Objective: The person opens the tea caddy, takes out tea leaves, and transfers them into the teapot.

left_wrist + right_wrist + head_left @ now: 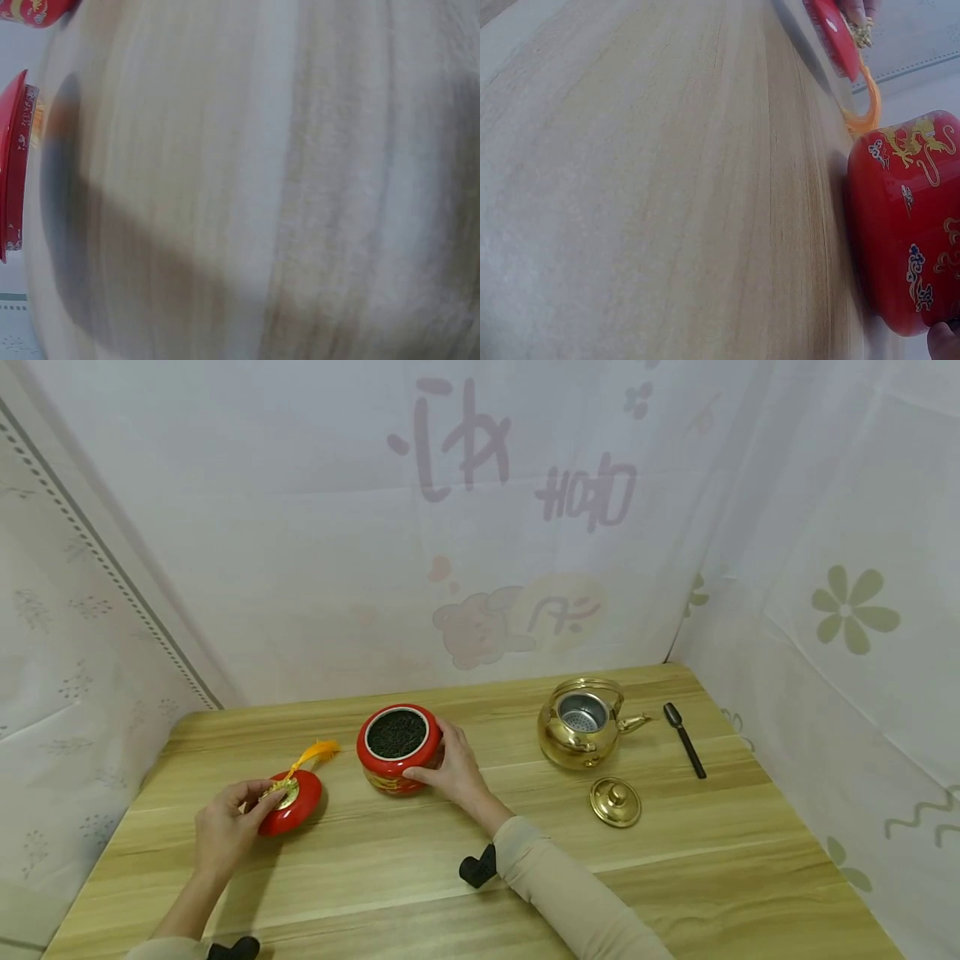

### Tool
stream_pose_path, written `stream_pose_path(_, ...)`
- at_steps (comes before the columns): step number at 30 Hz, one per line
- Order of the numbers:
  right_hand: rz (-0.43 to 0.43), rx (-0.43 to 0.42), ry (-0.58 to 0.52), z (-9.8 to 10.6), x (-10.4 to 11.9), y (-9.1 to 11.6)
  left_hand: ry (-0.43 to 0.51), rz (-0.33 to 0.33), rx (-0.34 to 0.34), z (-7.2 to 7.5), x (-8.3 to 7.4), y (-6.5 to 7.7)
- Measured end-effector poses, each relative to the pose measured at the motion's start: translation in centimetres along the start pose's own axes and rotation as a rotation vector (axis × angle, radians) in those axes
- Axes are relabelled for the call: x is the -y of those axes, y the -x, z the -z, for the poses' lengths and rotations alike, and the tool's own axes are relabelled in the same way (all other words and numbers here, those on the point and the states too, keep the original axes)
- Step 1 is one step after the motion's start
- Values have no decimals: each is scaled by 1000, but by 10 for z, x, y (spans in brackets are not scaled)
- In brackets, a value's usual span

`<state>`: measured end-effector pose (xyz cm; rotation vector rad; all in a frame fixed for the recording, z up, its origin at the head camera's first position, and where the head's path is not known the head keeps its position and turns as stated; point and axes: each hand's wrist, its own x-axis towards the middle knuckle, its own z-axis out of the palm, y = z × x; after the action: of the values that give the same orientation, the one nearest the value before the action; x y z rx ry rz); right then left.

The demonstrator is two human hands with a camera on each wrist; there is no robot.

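A red tea canister [384, 766] with gold dragon patterns stands uncovered, filled with dark loose tea leaves [397, 733]. My right hand [456, 768] grips its right side, thumb at the front and fingers around the back. To the left, my left hand [228, 827] pinches the gold knob on top of the round red lid [303, 802], from which an orange tassel [318, 750] hangs. In the left wrist view the lid [13, 165] appears edge-on, just above the table. The right wrist view has the canister's decorated side [907, 225] close up.
A shiny gold teapot [573, 739] with a metal strainer [583, 714] in its mouth stands to the right. Its gold lid [616, 802] lies in front of it. A dark scoop [686, 742] lies farther right. Printed curtains [337, 527] enclose the wooden table [390, 877].
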<state>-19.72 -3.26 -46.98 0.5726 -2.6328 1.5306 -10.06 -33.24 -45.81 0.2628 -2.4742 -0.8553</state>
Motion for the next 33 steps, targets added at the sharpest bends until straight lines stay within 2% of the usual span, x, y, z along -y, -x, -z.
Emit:
stream_pose_path(24, -21, 11, -5, 1, 1, 1, -52, 17, -6, -7, 8, 8)
stream_pose_path(33, -13, 8, -11, 0, 0, 1, -24, 30, -6, -8, 9, 11)
